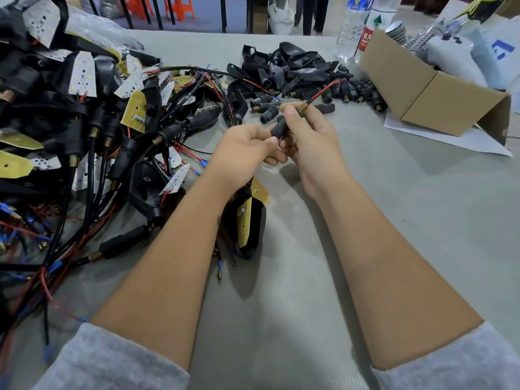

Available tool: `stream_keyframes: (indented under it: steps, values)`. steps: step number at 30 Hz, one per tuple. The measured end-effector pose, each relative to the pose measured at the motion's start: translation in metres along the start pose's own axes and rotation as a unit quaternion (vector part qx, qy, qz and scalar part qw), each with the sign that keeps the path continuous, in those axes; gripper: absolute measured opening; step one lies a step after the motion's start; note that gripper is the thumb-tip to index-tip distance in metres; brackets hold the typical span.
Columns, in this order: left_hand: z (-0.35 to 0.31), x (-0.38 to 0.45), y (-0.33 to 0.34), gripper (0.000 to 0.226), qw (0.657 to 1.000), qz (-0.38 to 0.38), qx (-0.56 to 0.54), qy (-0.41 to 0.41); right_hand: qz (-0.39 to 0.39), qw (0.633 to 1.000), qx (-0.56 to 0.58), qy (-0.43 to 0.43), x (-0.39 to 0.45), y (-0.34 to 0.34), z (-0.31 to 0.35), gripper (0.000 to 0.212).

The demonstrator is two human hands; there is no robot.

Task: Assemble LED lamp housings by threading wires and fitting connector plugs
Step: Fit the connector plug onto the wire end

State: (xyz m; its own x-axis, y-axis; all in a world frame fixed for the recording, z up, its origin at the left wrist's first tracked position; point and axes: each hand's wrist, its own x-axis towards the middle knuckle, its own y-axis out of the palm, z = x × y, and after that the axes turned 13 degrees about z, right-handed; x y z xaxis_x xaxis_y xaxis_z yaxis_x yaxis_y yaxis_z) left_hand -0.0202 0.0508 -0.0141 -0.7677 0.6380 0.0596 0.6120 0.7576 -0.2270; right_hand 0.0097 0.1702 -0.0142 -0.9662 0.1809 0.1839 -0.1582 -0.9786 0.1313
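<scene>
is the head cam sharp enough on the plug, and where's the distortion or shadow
Head view: the black plug between left hand and right hand is fairly sharp; wide-angle bending curves the cardboard box and edges; soft shadows fall under the forearms on the table.

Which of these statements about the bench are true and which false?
1. Both hands hold the same black plug. True: the left hand and right hand pinch the plug between them.
2. The cardboard box sits on the left. False: the box is on the right.
3. A lamp housing lies under the left forearm. True: the housing rests on the table there.
4. The wire leaving the right hand is green. False: the wire is red and black.
5. Loose black plugs lie piled behind the hands. True: the pile is there.
</scene>
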Motion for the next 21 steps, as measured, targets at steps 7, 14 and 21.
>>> stream_keyframes:
  steps: [7,14,21]
  values:
    - [-0.008,-0.003,-0.005,0.017,0.991,-0.03,-0.127,-0.015,-0.022,0.993,0.118,0.001,0.001,-0.001,0.003,0.015]
    - [-0.005,-0.013,-0.018,0.025,1.0,-0.022,0.005,-0.01,-0.099,0.965,0.239,-0.032,0.009,-0.009,0.006,0.015]
    - [0.005,-0.014,-0.02,0.064,0.989,0.049,0.137,-0.005,-0.142,0.958,0.246,-0.046,0.013,-0.011,0.003,0.013]
